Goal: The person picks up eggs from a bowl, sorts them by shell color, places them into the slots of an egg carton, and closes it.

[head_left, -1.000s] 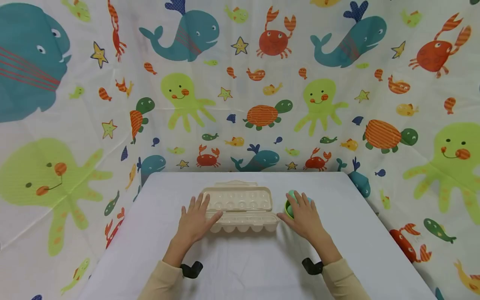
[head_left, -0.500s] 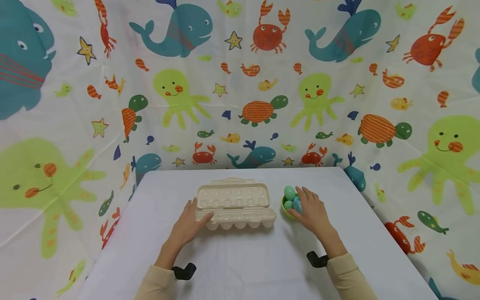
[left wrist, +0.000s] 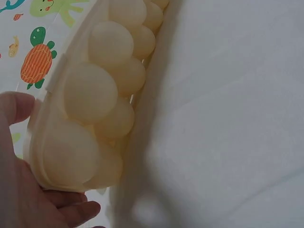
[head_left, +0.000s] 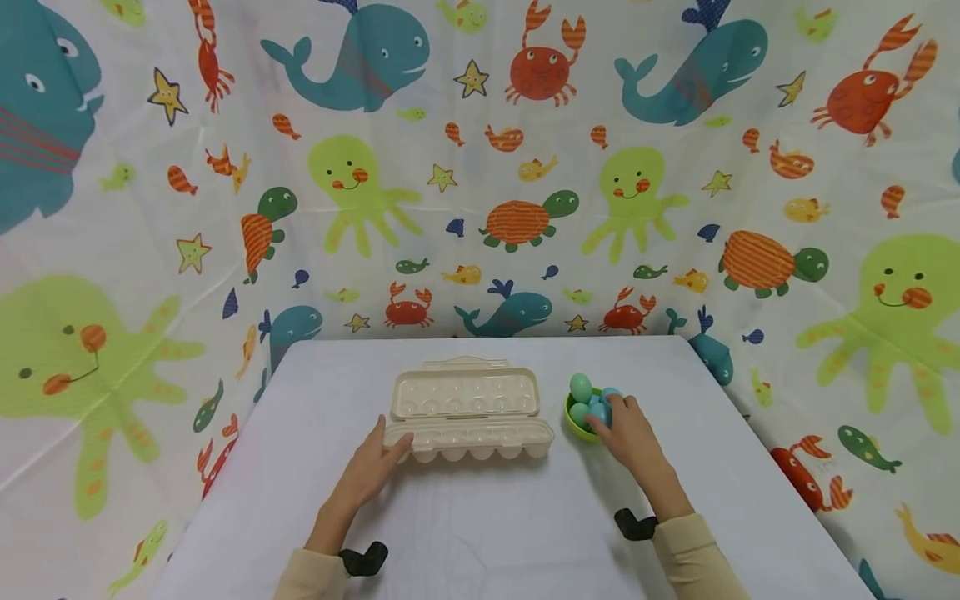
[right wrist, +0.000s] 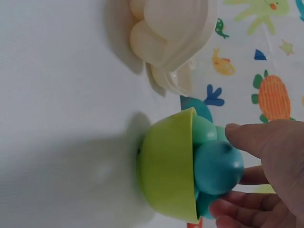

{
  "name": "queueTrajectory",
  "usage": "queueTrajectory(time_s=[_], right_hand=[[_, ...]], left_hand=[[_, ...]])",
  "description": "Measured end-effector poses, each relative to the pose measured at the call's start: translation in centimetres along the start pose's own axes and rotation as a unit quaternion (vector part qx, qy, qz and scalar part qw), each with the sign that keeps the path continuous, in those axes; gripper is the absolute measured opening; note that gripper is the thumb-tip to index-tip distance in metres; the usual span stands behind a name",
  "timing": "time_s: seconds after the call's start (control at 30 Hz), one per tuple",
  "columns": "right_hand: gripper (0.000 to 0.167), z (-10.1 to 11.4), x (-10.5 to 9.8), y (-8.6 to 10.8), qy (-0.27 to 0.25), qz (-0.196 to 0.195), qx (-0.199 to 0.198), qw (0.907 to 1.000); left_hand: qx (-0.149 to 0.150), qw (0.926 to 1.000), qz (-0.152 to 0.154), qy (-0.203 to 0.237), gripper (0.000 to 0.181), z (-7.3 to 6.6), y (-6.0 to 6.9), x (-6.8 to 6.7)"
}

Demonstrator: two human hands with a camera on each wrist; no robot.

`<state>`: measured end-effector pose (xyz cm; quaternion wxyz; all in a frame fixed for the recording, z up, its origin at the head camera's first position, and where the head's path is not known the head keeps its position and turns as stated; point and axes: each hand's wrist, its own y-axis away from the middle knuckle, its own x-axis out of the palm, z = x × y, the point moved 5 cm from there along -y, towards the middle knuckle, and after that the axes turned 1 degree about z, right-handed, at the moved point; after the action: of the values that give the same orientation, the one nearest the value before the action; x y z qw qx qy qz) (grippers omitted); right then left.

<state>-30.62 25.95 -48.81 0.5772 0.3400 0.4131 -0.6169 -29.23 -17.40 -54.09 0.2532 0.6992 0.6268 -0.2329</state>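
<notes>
A beige egg carton (head_left: 467, 417) lies with its lid raised at the back, its cups bare. At its left end my left hand (head_left: 372, 468) holds it, thumb at the rim. In the left wrist view, the fingers (left wrist: 78, 213) curl round that end. Right of the carton stands a lime-green bowl (right wrist: 166, 166) with several blue and green toy eggs. My right hand (head_left: 632, 437) reaches over the bowl's right side, its fingers around a blue egg (right wrist: 218, 167). The thumb looks slightly apart from that egg. Part of the bowl is hidden by the hand.
A white-covered table (head_left: 480, 533) bears the carton and bowl. Behind it and at both sides hangs a curtain (head_left: 517, 192) printed with sea animals. A green egg (head_left: 581, 387) sits high at the bowl's back.
My left hand has come down onto the carton's left end. My right hand has moved from above the bowl to the blue egg, its fingers bending. The head view has shifted slightly.
</notes>
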Motion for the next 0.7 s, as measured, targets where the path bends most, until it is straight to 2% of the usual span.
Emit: queueTrajectory(time_s=[0.13,0.33,0.53,0.7], right_hand=[[0.061,-0.2,0.4,0.0,-0.009,0.002,0.001,1.0000],[0.059,-0.5,0.4,0.0,-0.018,0.004,0.008,0.9998],[0.058,-0.5,0.6,-0.1,-0.030,0.009,0.016,0.9994],[0.059,-0.4,0.8,0.0,-0.034,0.011,0.020,0.9991]], left_hand=[[0.002,0.9995,0.015,0.026,0.092,0.6,0.4,0.3],[0.032,0.9980,0.027,0.048,0.095,1.6,0.9,1.3],[0.057,0.9974,0.000,0.045,0.094,2.1,1.3,1.9],[0.056,0.9975,-0.034,0.025,0.093,2.4,1.4,2.6]])
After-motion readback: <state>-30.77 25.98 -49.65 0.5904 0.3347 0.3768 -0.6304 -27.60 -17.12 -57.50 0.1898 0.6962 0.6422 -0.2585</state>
